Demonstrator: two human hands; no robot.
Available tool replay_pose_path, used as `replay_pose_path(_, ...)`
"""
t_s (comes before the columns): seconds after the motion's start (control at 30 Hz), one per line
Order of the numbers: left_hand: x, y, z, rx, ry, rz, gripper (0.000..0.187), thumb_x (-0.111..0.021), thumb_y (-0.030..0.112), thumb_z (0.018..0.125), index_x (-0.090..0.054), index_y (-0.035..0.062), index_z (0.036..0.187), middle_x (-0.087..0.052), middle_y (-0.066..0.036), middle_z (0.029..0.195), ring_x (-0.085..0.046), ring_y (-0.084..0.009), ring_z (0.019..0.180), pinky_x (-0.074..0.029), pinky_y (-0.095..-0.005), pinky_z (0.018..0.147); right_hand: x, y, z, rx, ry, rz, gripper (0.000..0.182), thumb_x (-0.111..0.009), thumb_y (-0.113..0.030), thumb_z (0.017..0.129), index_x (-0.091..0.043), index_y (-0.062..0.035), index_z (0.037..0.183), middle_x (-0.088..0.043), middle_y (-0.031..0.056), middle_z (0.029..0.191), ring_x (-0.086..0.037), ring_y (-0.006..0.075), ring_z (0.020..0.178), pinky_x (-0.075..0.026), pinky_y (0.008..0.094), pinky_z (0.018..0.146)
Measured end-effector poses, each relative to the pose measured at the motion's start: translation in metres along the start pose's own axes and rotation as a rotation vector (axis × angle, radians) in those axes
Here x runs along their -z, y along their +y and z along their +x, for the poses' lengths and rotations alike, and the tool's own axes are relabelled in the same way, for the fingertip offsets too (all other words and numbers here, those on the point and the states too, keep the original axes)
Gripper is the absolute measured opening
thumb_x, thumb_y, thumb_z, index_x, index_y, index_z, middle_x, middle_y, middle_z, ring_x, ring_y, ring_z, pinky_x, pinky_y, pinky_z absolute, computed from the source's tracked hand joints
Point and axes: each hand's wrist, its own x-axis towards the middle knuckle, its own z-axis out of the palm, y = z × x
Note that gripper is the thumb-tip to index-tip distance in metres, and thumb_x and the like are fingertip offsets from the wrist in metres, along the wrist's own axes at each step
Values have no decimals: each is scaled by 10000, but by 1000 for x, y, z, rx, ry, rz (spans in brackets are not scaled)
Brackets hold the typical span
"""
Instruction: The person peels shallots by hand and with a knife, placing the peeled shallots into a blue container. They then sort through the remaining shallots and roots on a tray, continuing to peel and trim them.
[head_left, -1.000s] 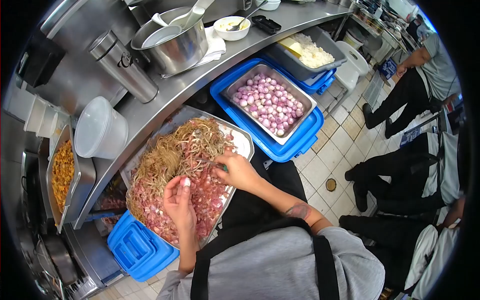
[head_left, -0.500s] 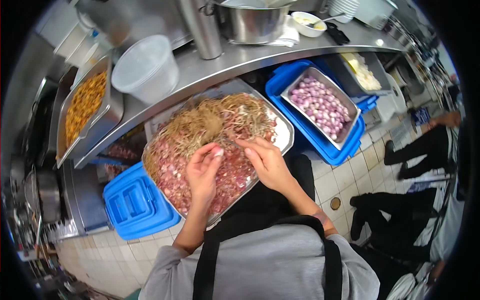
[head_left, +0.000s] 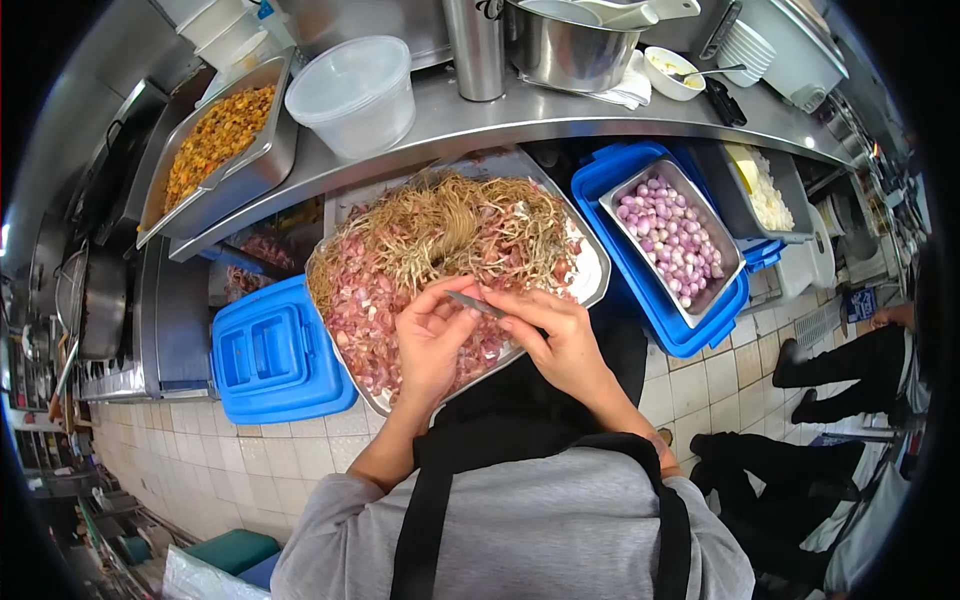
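Observation:
My right hand [head_left: 552, 332] grips a small knife [head_left: 476, 303], its dark blade pointing left between my hands. My left hand [head_left: 437, 335] is closed in a pinch at the blade, thumb below and fingers above; whatever it holds is too small and covered to make out. Both hands are held over a large metal tray [head_left: 601, 285]. Reddish shallots and loose skins [head_left: 362, 315] fill its near and left part. Toward the back lies a heap of shallots with long, stringy dry roots [head_left: 455, 222].
Right of the tray, a steel pan of peeled shallots [head_left: 672, 235] rests on a blue lid [head_left: 594, 180]. Another blue lid [head_left: 285, 350] lies left. A steel counter [head_left: 440, 125] runs behind, bearing a plastic tub [head_left: 352, 98] and a pot [head_left: 570, 50]. Other people's legs [head_left: 845, 358] show at right.
My hands have come closer together, and the knife blade now shows between them. A small pale thing visible at my left fingertips before is now hidden. The camera view has shifted.

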Motion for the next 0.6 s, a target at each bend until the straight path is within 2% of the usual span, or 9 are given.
replay_pose_path(0.17,-6,4,-5,4,8,18,326,-589,-130,779,-577,-47,1094,-543,-72,1078,-563,-142,988,-468,-253,862,6,-5,-3,-61,-24,106,285,-638,-62,803,-647,-64,1087,-633,125,812,-592,232,688,-471,288,636)
replay_pose_path(0.27,-7,6,-6,-15,-10,43,321,-599,-126,778,-580,-49,1089,-546,-71,1070,-564,-141,976,-472,-251,855,5,2,-2,-42,-28,136,267,-625,-65,821,-642,-45,1087,-658,122,869,-610,192,729,-475,271,681)
replay_pose_path(0.37,-4,4,-7,-15,-22,58,318,-606,-121,779,-581,-50,1088,-552,-73,1064,-565,-140,963,-478,-249,840,6,3,-2,-146,-65,328,253,-609,-67,840,-634,-23,1088,-671,111,937,-617,148,787,-474,255,721)
replay_pose_path(0.47,-3,5,-10,28,-3,36,317,-607,-120,781,-579,-53,1089,-558,-74,1062,-565,-139,958,-482,-245,825,11,-1,-4,-352,-143,509,238,-596,-66,853,-632,-7,1080,-673,107,966,-614,123,826,-473,252,734)
replay_pose_path(0.57,-5,5,-11,15,8,6,318,-607,-120,781,-578,-54,1091,-564,-75,1061,-566,-135,955,-484,-239,814,4,-5,-4,-138,-42,367,235,-592,-71,856,-635,-11,1078,-673,117,965,-620,135,819,-474,255,732)
replay_pose_path(0.6,-6,5,-10,-1,13,12,320,-607,-120,781,-578,-53,1093,-566,-74,1059,-567,-133,954,-484,-237,813,5,-5,-4,-124,-46,307,234,-592,-72,855,-636,-13,1077,-673,121,963,-621,139,817,-474,256,730)
